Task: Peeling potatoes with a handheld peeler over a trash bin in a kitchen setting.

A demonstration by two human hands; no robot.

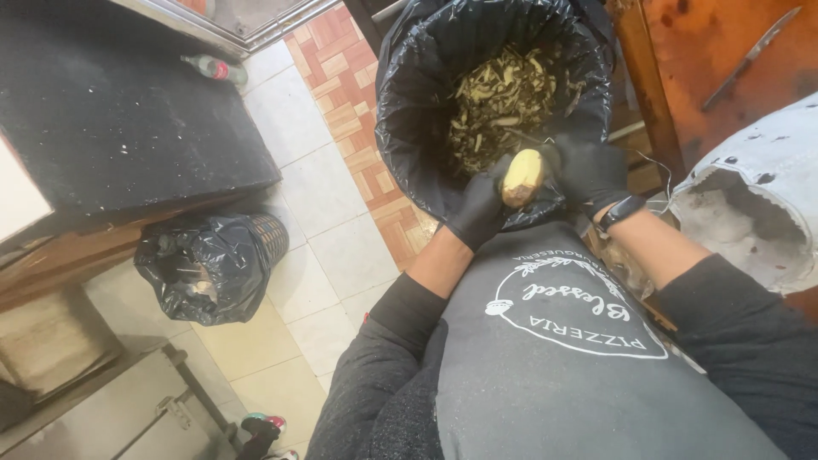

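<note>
Potato (521,177), pale, partly peeled: gripped between both black-gloved hands over the bin's near rim. Left hand (482,209): fingers clenched on potato. Right hand (590,170): fingers wrapped on its far side. Black-lined bin (409,94): holds peelings (498,98). Second bagged bin (209,264): well apart, left, on tiled floor (315,204). Knife (750,55): on orange bench (707,43), right.

Head camera, steep downward look

It sits close above the hands, facing down past them into the lined bin (426,111) beyond.
</note>
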